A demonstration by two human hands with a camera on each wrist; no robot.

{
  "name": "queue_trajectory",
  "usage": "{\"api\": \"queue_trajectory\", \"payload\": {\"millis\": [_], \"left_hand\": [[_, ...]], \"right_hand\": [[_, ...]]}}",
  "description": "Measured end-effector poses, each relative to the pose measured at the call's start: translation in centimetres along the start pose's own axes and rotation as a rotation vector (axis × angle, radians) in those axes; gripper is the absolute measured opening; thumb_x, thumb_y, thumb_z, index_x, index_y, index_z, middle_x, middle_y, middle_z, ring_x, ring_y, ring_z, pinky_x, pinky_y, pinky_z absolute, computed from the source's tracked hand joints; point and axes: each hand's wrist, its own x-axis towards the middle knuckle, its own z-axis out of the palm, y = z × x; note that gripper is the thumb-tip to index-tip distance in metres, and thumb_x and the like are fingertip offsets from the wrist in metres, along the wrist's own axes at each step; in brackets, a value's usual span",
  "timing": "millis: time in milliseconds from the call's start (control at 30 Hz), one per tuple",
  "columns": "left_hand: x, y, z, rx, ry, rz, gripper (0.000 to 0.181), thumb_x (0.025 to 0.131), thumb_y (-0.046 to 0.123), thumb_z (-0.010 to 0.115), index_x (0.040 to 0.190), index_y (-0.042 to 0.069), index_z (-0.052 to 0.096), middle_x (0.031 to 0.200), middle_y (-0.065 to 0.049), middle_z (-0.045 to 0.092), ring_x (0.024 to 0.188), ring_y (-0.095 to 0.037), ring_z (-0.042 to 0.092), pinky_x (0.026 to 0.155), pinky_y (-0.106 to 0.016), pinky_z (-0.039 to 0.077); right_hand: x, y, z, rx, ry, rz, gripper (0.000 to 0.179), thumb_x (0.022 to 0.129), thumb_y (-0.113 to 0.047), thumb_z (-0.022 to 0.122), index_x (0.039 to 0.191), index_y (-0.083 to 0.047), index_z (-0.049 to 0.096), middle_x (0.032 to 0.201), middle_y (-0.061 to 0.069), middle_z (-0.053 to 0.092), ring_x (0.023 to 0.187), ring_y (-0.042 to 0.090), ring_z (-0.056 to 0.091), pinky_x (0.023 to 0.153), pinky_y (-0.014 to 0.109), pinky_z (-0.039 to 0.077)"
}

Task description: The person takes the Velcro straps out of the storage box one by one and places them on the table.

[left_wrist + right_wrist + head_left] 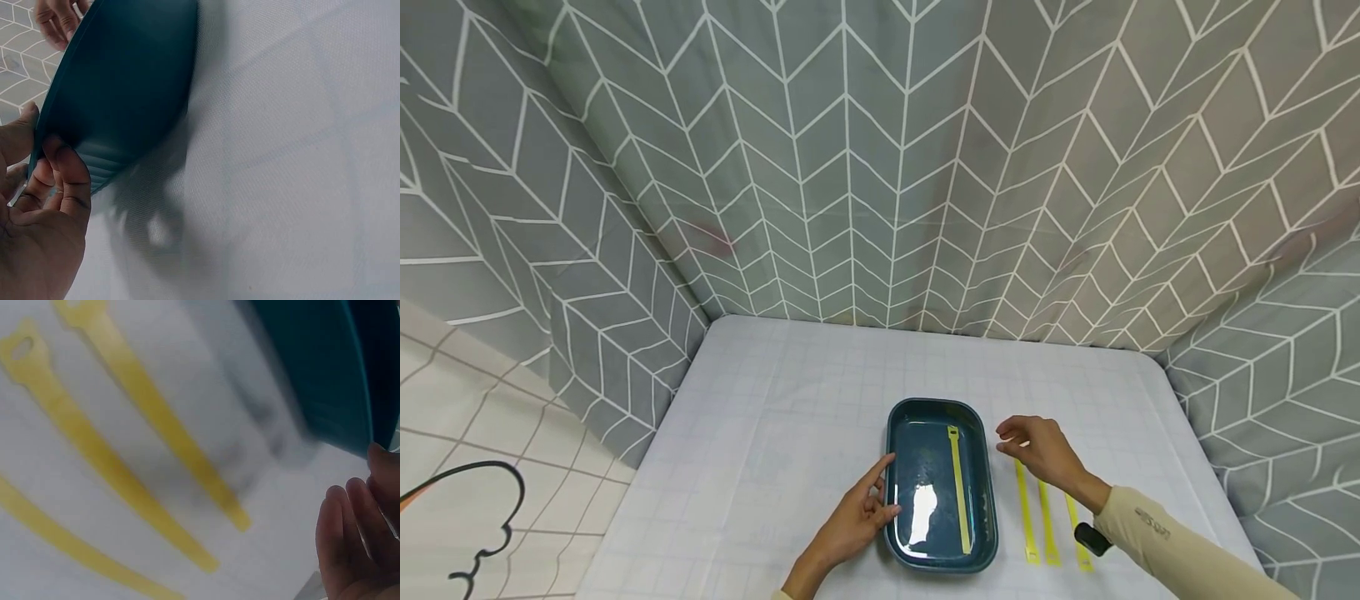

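Observation:
A dark teal rectangular tray (917, 492) stands on the table, with one yellow strap (959, 492) lying lengthwise inside it. My left hand (857, 512) holds the tray's left rim, its fingers (70, 178) bent against the outer wall in the left wrist view. Just right of the tray, my right hand (1037, 450) hovers with loosely bent fingers and nothing in them. Below it lie three more yellow straps; the left strap (1026, 517), the middle strap (1048, 525) and the right strap (1082, 537) run roughly parallel. Slotted heads show on two straps in the right wrist view.
A white cloth with faint grid lines covers the table (790, 433). Grey curtains (880, 167) with a white chevron pattern surround its back and sides. A dark band or device (1092, 539) sits at the right wrist.

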Motion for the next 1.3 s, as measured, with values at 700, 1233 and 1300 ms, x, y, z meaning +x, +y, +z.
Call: {"api": "queue_trajectory", "payload": {"millis": [700,1233,1300], "left_hand": [[0.1,-0.2,-0.1,-0.013,-0.012,0.004,0.075,0.095,0.010,0.067,0.159,0.017,0.028,0.113,-0.015,0.048,0.057,-0.003,0.042,0.054,-0.017,0.037],[0.1,-0.5,-0.1,0.021,0.001,0.002,0.074,0.095,0.009,0.067,0.158,0.018,0.030,0.113,-0.014,0.049,0.057,-0.001,0.041,0.053,-0.017,0.036],[0.1,-0.5,-0.2,0.031,-0.001,-0.003,0.074,0.095,0.010,0.067,0.158,0.019,0.030,0.113,-0.014,0.049,0.058,-0.001,0.042,0.054,-0.017,0.036]], "right_hand": [[2.2,-4.1,1.9,-0.079,-0.237,-0.350,0.030,0.084,-0.008,0.080,0.112,-0.003,0.072,0.110,0.010,0.073,0.099,0.029,0.070,0.082,0.042,0.057],[3.3,-4.4,4.4,-0.401,-0.558,-0.571,0.029,0.082,-0.014,0.083,0.110,-0.017,0.075,0.116,-0.005,0.071,0.114,0.013,0.063,0.096,0.037,0.053],[3.2,-4.5,4.5,-0.423,-0.576,-0.607,0.030,0.081,-0.011,0.084,0.109,-0.019,0.076,0.116,-0.005,0.071,0.115,0.013,0.062,0.096,0.036,0.053]]}}
